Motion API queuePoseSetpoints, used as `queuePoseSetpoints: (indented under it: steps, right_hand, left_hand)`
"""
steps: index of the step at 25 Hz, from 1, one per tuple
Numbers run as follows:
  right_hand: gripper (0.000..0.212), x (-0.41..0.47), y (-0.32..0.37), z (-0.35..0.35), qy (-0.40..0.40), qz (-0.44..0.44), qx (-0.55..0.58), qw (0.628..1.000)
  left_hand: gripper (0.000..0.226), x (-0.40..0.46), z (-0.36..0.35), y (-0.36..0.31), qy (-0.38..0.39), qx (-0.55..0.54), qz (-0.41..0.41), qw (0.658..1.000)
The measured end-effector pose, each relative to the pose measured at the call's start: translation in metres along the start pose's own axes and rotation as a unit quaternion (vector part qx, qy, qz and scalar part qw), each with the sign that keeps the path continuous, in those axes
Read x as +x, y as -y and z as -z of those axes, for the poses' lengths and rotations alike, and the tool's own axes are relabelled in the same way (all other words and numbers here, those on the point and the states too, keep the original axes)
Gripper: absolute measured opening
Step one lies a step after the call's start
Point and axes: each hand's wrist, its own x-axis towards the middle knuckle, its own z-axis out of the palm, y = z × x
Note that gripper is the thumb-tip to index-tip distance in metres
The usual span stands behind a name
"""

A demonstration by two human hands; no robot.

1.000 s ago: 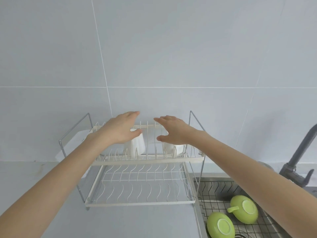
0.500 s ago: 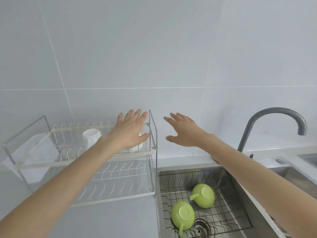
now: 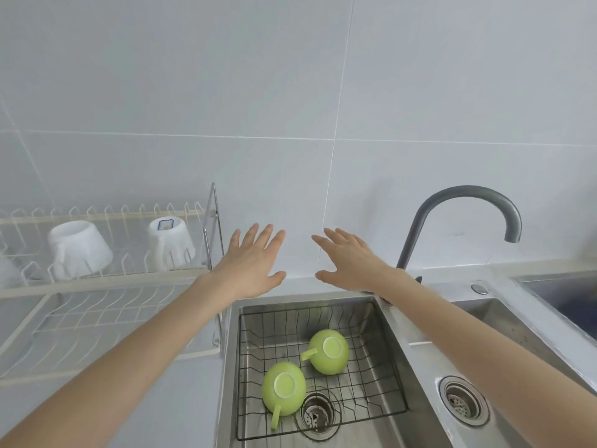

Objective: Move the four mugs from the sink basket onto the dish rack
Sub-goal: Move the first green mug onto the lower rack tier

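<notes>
Two green mugs lie upside down in the black wire sink basket (image 3: 384,367): one mug (image 3: 329,351) toward the back, the other mug (image 3: 283,390) nearer me with its handle pointing down. Two white mugs stand upside down on the upper tier of the white dish rack (image 3: 106,282): the left white mug (image 3: 79,250) and the right white mug (image 3: 171,242). My left hand (image 3: 253,263) and my right hand (image 3: 347,258) hover empty with fingers spread, above the sink's back edge, well above the green mugs.
A dark grey curved faucet (image 3: 465,202) rises at the right behind the steel sink (image 3: 397,324). A second drain (image 3: 465,400) sits in the right basin. The rack's lower tier (image 3: 97,321) holds nothing. White tiled wall behind.
Both hands have moved right, away from the dish rack, and now hover over the sink. The view has swung right, so the rack sits at the left edge.
</notes>
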Motion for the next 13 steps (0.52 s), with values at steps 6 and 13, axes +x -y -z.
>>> queuePoseSetpoints:
  steps: [6,13]
  right_hand:
    - [0.069,0.007,-0.05,-0.031,0.046,0.015,0.011,0.999]
    - [0.07,0.019,-0.089,-0.071,0.087,0.023,0.045,0.995]
  left_hand:
    - [0.07,0.026,-0.031,-0.042,0.042,-0.01,0.018,0.999]
    - [0.071,0.053,-0.069,-0.071,0.092,-0.038,0.031,0.995]
